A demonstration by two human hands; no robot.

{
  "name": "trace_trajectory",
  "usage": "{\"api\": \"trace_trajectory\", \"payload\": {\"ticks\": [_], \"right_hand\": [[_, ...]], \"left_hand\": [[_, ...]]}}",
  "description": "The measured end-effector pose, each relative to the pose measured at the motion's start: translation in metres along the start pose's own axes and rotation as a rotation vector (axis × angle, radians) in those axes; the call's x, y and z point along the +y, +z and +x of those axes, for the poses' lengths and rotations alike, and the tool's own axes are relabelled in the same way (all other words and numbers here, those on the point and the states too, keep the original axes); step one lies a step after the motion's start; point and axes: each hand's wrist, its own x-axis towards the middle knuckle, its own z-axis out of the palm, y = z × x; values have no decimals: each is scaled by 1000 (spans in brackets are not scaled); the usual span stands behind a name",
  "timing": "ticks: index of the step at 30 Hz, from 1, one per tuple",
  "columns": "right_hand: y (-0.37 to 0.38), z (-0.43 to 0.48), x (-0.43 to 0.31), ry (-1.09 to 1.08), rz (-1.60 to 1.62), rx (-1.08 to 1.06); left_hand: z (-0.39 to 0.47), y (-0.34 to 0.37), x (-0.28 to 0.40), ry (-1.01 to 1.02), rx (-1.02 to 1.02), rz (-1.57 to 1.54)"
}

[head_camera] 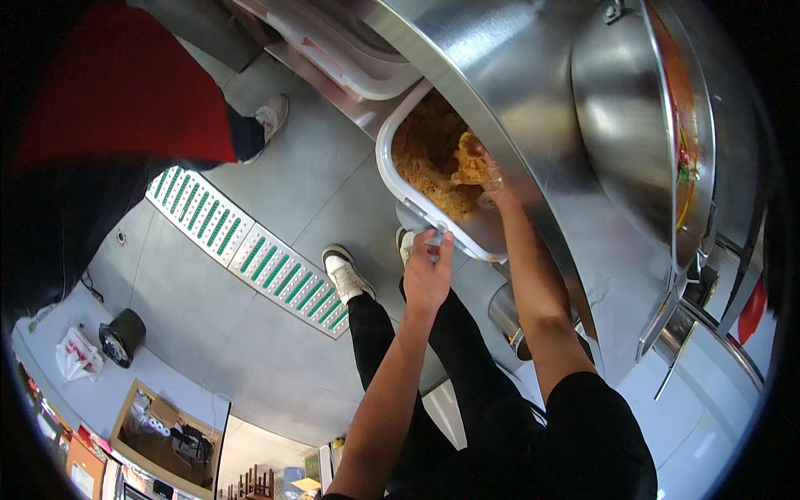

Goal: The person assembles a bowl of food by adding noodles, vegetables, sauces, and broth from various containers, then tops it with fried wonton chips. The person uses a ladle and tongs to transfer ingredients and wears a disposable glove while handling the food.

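Note:
A white-rimmed plastic tub [390,164] sits partly beneath the edge of a steel counter and holds crumbly orange-brown food [420,178]. At its near rim, the fingers of my left hand [430,272] are hooked on the rim by a translucent latch or handle. My right hand [494,182], in a clear plastic glove, reaches inside under the counter edge. It grips a lumpy clump of the same crumbly food [470,161]. The counter edge and the clump hide part of the right hand's fingers.
The steel counter [494,69] overhangs the tub, with a large steel wok-like vessel [619,119] at right. Another lidded plastic tub [369,69] lies beyond. A person in a red garment [125,94] stands left. A drain grate [244,250] crosses the floor near a black bin [123,337].

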Motion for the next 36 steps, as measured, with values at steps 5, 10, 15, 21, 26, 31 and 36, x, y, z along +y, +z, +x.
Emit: {"api": "trace_trajectory", "payload": {"ticks": [5,10,15,21,26,31,36], "right_hand": [[-27,-30,-5,282,443,-6],[-51,-63,-24,489,800,-141],[-62,-74,-41,525,910,-149],[-67,-83,-66,529,1005,-144],[-56,-75,-95,489,1064,-107],[-44,-85,-127,504,1077,-62],[-47,-97,-134,436,1103,-256]], "left_hand": [[-19,-10,-16,-89,15,-80],[-44,-29,-34,-173,32,-159],[-59,-47,-64,-180,63,-120],[-59,-64,-69,-215,89,-105],[-52,-64,-67,-271,44,-172],[-48,-64,-67,-341,16,-169],[-51,-67,-76,-354,12,-164]]}}
